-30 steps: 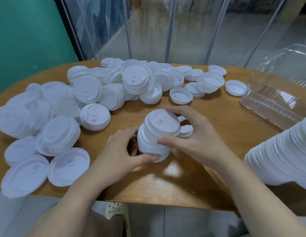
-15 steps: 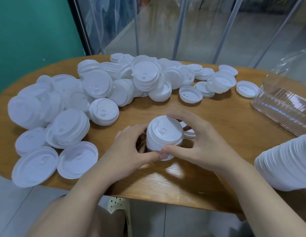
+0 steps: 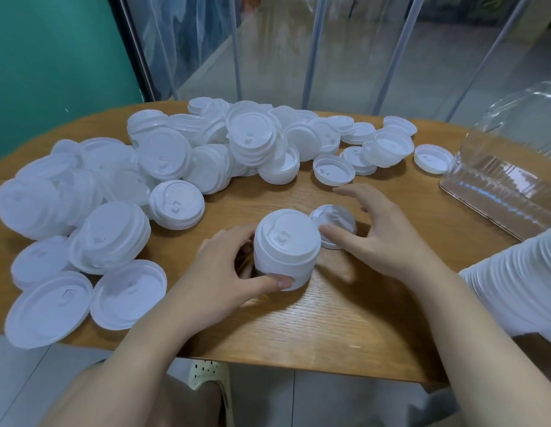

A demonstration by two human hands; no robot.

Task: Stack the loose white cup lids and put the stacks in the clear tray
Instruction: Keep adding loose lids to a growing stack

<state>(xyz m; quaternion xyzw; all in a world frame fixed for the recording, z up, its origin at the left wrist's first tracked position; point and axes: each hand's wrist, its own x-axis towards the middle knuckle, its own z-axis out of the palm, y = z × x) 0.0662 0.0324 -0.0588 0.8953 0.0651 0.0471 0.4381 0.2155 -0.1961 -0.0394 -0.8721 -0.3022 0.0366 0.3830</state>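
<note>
Wooden table point(image 3: 345, 315) is filling most of the view, and everything is sitting on it. White cup lids point(image 3: 163, 167) are lying in a big messy pile across the left and back of the table, some right side up, some upside down, and some already sitting on top of each other. Next in size, the clear tray point(image 3: 502, 183) is sitting at the right side of the table, well apart from the hands. A long stack of lids point(image 3: 520, 285) is lying on its side at the right edge, just in front of the tray; I cannot tell if it is touching the tray.

In the middle, near the front, a short stack point(image 3: 285, 249) of lids is standing up on the table. The left hand point(image 3: 218, 278) is holding it, with the fingers curling around its left side and the thumb pressing on the bottom front. The right hand point(image 3: 382, 238) is hanging just to the right of the stack with its fingers spread out and loose, gripping nothing. Under those fingers, one single lid point(image 3: 334, 220) is lying flat on the table, just beside the short stack. The pointing finger is close to that lid, but I cannot tell if it is touching.
</note>
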